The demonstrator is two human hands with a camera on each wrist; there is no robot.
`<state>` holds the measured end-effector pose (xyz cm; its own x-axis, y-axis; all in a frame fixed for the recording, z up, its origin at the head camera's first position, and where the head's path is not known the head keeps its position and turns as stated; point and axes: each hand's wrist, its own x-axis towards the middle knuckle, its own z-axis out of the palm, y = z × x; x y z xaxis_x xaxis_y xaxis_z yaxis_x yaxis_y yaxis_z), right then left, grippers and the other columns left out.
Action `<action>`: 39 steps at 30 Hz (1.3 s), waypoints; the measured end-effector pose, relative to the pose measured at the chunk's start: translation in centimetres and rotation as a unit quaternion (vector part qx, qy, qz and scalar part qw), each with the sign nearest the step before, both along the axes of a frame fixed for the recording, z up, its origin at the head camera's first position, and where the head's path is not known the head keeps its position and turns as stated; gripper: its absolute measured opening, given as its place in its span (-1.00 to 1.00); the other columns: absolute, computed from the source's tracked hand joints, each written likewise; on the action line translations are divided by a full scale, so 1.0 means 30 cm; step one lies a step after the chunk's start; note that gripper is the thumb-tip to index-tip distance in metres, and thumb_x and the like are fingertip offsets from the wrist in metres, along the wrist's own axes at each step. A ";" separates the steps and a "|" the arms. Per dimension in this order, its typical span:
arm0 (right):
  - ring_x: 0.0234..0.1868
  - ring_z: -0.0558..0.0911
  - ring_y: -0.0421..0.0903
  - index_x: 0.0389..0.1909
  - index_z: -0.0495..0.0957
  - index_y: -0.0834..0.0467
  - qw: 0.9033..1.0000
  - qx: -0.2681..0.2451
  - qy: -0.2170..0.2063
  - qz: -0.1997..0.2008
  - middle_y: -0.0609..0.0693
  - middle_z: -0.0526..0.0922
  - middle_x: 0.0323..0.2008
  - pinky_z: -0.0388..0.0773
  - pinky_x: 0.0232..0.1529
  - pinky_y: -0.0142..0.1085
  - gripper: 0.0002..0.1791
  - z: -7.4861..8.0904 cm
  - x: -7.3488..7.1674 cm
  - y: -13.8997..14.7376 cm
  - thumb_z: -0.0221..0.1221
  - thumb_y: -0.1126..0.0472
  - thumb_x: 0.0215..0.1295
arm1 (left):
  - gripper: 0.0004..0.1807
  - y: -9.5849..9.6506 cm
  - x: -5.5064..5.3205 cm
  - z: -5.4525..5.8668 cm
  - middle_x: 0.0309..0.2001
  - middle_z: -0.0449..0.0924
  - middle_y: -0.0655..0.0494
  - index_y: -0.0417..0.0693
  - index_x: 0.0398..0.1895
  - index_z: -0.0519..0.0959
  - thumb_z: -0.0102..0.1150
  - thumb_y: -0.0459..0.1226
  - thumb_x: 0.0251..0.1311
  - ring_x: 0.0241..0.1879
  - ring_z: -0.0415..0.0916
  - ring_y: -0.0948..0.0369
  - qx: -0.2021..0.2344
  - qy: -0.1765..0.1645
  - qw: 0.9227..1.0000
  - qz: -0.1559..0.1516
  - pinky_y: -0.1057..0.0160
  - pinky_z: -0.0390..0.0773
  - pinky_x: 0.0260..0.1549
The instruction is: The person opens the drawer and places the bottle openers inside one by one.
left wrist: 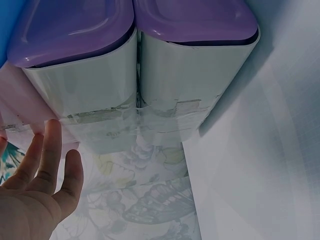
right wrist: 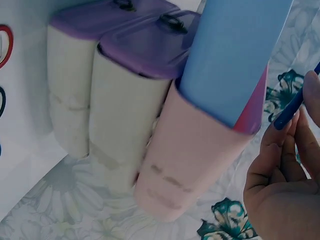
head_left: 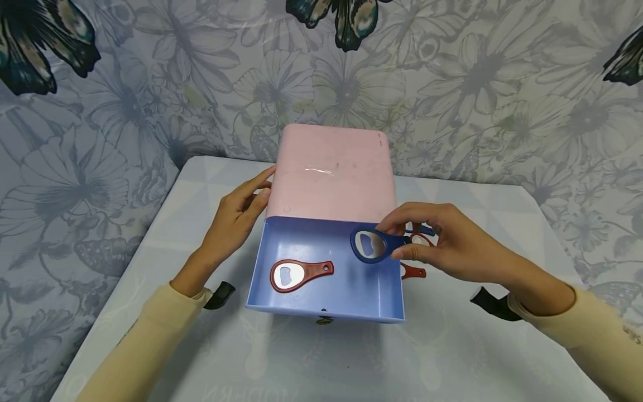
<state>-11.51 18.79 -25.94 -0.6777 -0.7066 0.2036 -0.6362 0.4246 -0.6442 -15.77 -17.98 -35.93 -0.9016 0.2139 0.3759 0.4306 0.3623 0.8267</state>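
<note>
Near: blue drawer (head_left: pixel 361 293) sticks out, red opener (head_left: pixel 301 273) flat in its left half, handle pointing right. Right hand (head_left: pixel 452 245) pinches the blue opener (head_left: pixel 382 244) over the drawer's right side: long axis left-right, head left of the fingers (right hand's clearly nearer). Far: left hand (head_left: pixel 238 215), fingers loose, at pink case's (head_left: pixel 331 178) left side.

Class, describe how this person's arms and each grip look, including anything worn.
The left long cream-coloured cloth sleeve and matching right sleeve end at the wrists; small darker marks show on the right one. Near the cuffs are a left black strap-like piece and a right black strap-like piece. The left grip and right grip wear no gloves.
</note>
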 end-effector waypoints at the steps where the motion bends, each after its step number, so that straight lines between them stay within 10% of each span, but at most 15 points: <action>1: -0.13 0.53 -0.27 0.05 0.64 -0.07 1.000 0.002 0.003 0.002 -0.24 0.68 -0.05 0.47 -0.27 -0.37 -0.53 0.000 0.004 -0.007 0.44 0.33 0.12 | -0.49 0.001 0.000 0.000 0.18 0.57 0.04 0.40 0.50 0.29 -0.07 -0.18 0.55 -0.24 0.62 0.18 0.001 0.000 1.000 -0.001 0.29 0.43 -0.41; 13: -0.15 0.56 -0.29 0.05 0.64 -0.01 0.996 0.029 0.058 -0.057 -0.24 0.66 -0.07 0.51 -0.29 -0.39 -0.58 -0.036 0.077 -0.102 0.44 0.26 0.15 | -0.49 0.000 -0.004 -0.005 0.18 0.57 0.04 0.44 0.49 0.29 -0.07 -0.18 0.55 -0.24 0.62 0.19 0.000 0.000 1.000 0.000 0.30 0.43 -0.40; 19: -0.03 0.61 -0.19 0.01 0.67 0.06 0.982 0.078 0.143 -0.097 -0.11 0.66 -0.03 0.65 -0.09 -0.23 -0.62 -0.074 0.118 -0.157 0.45 0.21 0.14 | -0.49 0.000 -0.003 -0.007 0.18 0.57 0.04 0.47 0.49 0.28 -0.07 -0.18 0.56 -0.24 0.62 0.19 0.000 0.000 1.000 -0.002 0.29 0.43 -0.42; 39: -0.08 0.64 -0.03 -0.01 0.70 0.19 0.947 0.174 0.240 -0.125 0.05 0.67 -0.12 0.70 -0.14 -0.15 -0.62 -0.099 0.120 -0.212 0.46 0.25 0.12 | -0.48 0.006 -0.002 -0.001 0.19 0.57 0.03 0.46 0.48 0.29 -0.08 -0.20 0.56 -0.08 0.66 0.19 0.001 0.001 1.000 -0.003 0.31 0.46 -0.32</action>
<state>-7.90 12.42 -28.90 -0.7211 -0.6170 0.3151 -0.6716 0.7343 -0.0991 -15.85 -17.80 -35.95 -0.8997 0.2183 0.3779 0.4340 0.3573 0.8270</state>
